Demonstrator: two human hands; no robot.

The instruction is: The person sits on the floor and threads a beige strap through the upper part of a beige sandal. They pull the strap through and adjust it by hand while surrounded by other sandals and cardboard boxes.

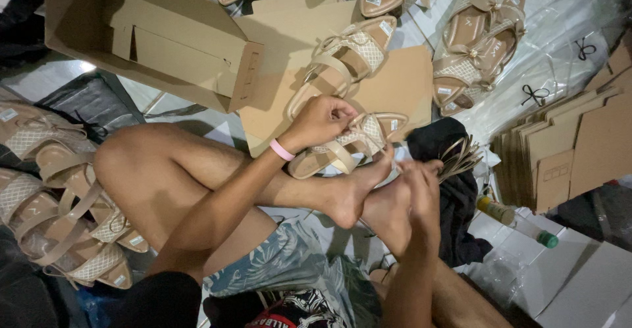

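Down on the floor, the left hand [319, 122] has its grip closed on a strap of a beige sandal [352, 145], which lies on a flat cardboard sheet [395, 91] just above the person's crossed feet. The right hand [421, 183] grips a bundle of thin beige strips [461, 157], though what they are is hard to tell. A second sandal [345, 61] lies beside the first. An open cardboard box [151, 35] sits to the left, folded cardboard [559, 150] to the right.
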